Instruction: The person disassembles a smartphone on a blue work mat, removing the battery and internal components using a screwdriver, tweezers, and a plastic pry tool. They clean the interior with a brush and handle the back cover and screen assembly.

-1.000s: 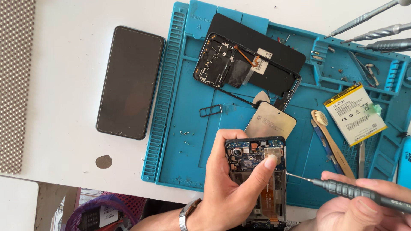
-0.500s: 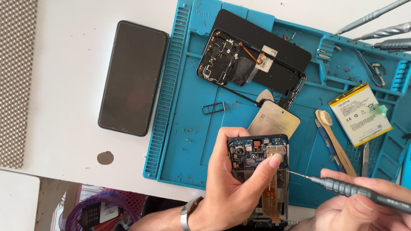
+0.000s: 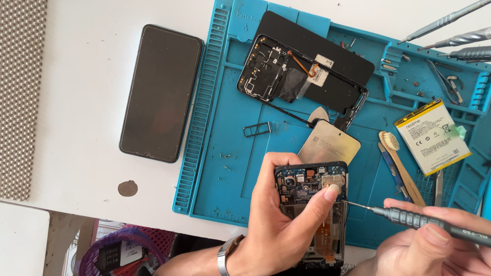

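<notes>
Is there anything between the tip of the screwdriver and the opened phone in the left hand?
Nothing visible. The screwdriver in the right hand has its tip at the right edge of the opened phone. The left hand holds the phone, thumb on its top.

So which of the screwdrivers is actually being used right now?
The grey screwdriver in the right hand, its tip touching the opened phone that the left hand holds. The other three screwdrivers lie untouched at the top right corner.
</notes>
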